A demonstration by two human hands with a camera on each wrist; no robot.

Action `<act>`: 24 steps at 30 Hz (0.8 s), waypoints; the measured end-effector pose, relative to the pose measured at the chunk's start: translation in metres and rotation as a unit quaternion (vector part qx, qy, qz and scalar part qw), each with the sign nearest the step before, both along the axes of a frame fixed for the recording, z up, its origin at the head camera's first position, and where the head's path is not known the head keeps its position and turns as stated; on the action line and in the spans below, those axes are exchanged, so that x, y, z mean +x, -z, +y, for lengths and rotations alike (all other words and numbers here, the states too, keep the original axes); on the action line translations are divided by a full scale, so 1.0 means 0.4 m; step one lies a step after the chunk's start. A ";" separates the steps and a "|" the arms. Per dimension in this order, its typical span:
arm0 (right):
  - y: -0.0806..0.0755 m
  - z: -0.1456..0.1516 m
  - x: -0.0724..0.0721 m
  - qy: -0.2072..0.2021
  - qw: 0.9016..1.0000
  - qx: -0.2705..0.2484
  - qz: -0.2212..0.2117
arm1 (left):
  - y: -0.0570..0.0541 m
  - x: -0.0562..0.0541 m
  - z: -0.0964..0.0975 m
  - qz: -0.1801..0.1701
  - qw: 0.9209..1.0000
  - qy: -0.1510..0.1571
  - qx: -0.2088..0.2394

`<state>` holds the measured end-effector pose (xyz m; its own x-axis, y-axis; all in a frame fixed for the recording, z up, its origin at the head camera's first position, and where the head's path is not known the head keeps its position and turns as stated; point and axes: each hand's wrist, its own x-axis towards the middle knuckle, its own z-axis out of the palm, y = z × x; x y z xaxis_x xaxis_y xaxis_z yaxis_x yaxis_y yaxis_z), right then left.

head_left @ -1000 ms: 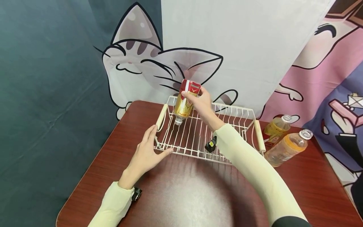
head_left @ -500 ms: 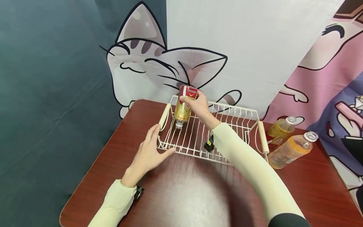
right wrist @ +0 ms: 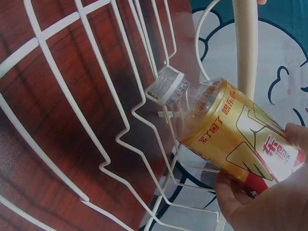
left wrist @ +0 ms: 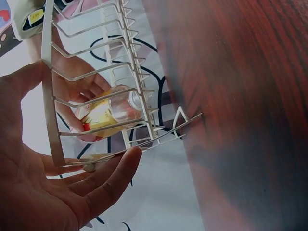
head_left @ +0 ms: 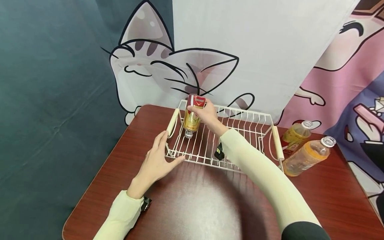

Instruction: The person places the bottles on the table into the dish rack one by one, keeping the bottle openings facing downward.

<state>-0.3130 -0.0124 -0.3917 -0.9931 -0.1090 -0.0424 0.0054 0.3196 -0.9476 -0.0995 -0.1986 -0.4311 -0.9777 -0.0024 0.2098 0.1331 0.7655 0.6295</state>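
My right hand grips an upside-down plastic bottle with a red and yellow label. Its capped neck points down among the wires at the left end of a white wire dish rack. In the right wrist view the bottle's clear cap lies right at the bent wires, and the bottle leans. My left hand rests at the rack's front left corner, its fingers extended along the side by the pale handle and the thumb at the front rail. In the left wrist view the left hand spans that corner.
Two clear bottles stand past the rack's right end: one with a yellow and red label, the other with an orange band. The reddish-brown table meets printed cloth hangings at the back.
My right hand has lowered the bottle and shifted it slightly left, bringing its neck down into the rack and making it more upright. The left hand stays at the corner.
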 end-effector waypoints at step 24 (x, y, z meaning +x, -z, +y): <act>0.167 -0.031 -0.209 0.010 0.998 0.062 -0.028 | -0.003 -0.001 0.001 -0.008 1.000 -0.004 -0.006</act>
<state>-0.3968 -0.0249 -0.4584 -0.9908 -0.0805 -0.1089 0.0637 0.4329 -0.8992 -0.1000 -0.1983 -0.4300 -0.9811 -0.0072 0.1935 0.1170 0.7742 0.6220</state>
